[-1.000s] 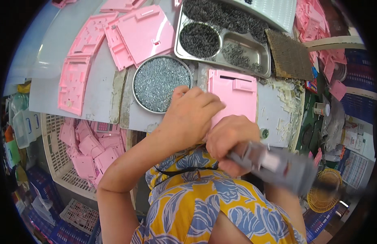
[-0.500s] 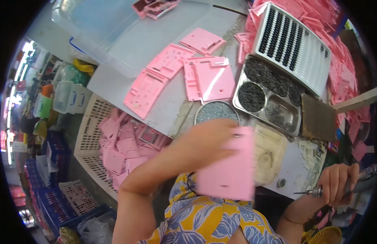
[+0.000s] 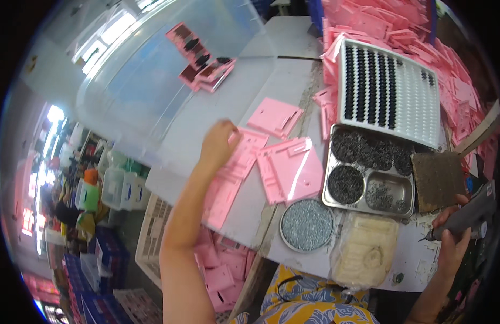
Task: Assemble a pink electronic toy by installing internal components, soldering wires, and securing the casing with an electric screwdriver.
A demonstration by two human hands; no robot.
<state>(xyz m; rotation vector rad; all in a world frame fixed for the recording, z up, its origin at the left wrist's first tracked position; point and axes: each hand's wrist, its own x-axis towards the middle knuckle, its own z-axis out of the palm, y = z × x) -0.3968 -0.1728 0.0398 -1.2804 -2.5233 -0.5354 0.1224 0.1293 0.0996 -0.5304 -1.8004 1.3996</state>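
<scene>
My left hand (image 3: pixel 220 141) reaches over the grey table, its fingers closed at the edge of a pink plastic panel (image 3: pixel 250 156). Another pink panel (image 3: pixel 224 201) lies nearer, partly behind my forearm. To the right rest a small stack of pink panels (image 3: pixel 296 175) and, farther off, a flat pink panel (image 3: pixel 274 116). My right hand (image 3: pixel 454 243) is wrapped around a dark grey electric screwdriver (image 3: pixel 466 216) at the right, its bit pointing left. Close to it are a brown block (image 3: pixel 437 181) and a plastic-wrapped, cream-coloured block (image 3: pixel 366 251).
A round tin of small silvery parts (image 3: pixel 307 225) stands by the near table edge. Behind it are a metal tray with dark screws (image 3: pixel 328 202) and a white tray (image 3: pixel 420 108) with rows of black pieces. Pink parts (image 3: pixel 379 27) heap behind; a basket (image 3: pixel 152 227) sits below left.
My left hand has gone from near my lap, where it held a pink panel, out to the panels on the table. That panel is no longer in my hand. The view has shifted too.
</scene>
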